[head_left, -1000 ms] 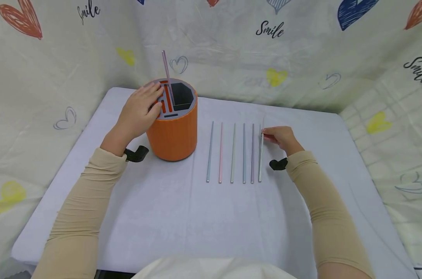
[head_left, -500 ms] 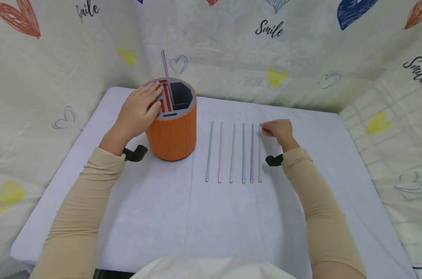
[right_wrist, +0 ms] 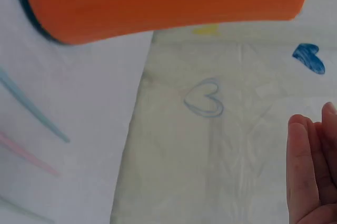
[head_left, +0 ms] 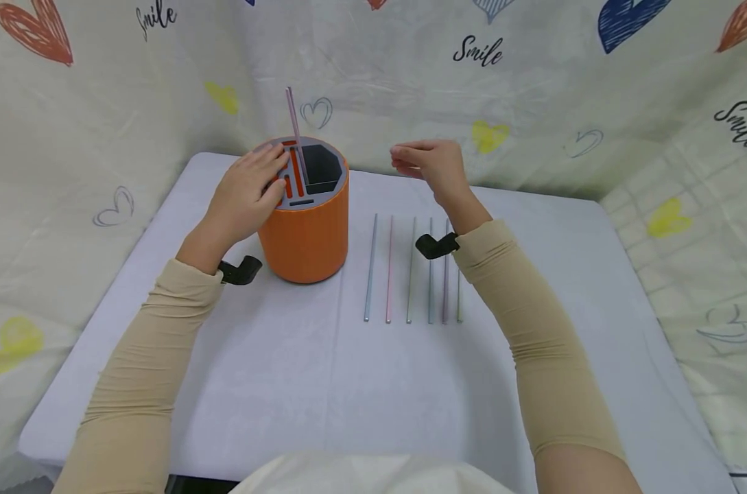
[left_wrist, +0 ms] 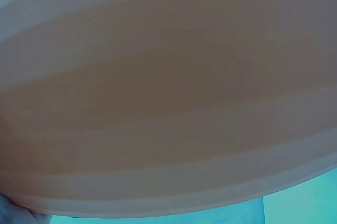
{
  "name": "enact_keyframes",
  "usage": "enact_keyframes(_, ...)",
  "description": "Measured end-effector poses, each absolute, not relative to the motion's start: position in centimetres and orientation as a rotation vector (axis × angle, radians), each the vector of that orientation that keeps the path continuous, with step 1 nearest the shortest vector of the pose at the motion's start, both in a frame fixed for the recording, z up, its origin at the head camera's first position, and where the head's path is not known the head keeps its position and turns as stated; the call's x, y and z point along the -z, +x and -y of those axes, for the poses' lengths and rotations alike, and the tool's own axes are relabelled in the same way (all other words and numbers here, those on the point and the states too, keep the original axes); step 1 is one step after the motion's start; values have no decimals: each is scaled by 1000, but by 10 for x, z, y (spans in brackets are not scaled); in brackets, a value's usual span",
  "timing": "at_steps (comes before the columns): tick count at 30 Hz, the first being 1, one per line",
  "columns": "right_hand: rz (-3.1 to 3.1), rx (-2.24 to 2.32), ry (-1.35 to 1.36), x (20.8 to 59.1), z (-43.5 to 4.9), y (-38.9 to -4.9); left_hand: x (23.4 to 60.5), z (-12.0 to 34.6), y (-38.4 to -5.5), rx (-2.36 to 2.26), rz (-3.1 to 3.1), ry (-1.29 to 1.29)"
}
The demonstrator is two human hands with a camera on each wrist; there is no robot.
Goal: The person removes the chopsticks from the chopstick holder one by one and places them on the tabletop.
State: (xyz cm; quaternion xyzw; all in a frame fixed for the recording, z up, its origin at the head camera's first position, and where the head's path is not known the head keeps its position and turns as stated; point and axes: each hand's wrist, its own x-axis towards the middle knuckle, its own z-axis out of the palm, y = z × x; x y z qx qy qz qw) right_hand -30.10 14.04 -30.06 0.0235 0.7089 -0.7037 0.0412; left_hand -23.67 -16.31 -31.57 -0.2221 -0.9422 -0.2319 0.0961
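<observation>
An orange cylindrical holder (head_left: 305, 247) with a grey slotted top stands on the table's left. My left hand (head_left: 240, 199) rests on that top, fingers spread over its left part. A slim pinkish-purple stick (head_left: 292, 113) stands upright out of the holder. My right hand (head_left: 431, 165) is raised behind the table's back edge in the head view, right of the holder. Its fingers (right_wrist: 301, 161) look fairly straight in the right wrist view, with nothing visible between them. Several thin pastel sticks lie in a row, among them a blue one (head_left: 370, 274) and a pink one (head_left: 389, 274).
A white cloth covers the table (head_left: 274, 384). Behind it hangs a pale curtain (head_left: 379, 89) printed with hearts and "Smile". My right wrist and its black camera mount (head_left: 436, 245) overlap the right-hand sticks. The holder's orange wall (left_wrist: 168, 87) fills most of the left wrist view.
My right hand has left the upper end of the rightmost stick, which stays lying in the row, and moved up and left toward the holder. The left hand and holder have stayed put.
</observation>
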Motion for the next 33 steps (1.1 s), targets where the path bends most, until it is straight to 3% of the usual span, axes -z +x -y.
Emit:
enact_keyframes(14, -2261, 1918, -91, 270, -55, -300, 315, 164, -237, 672, 2797, -648)
enact_keyframes(33, -2207, 1988, -198, 264, -20, -299, 316, 163, -237, 677, 2792, -670)
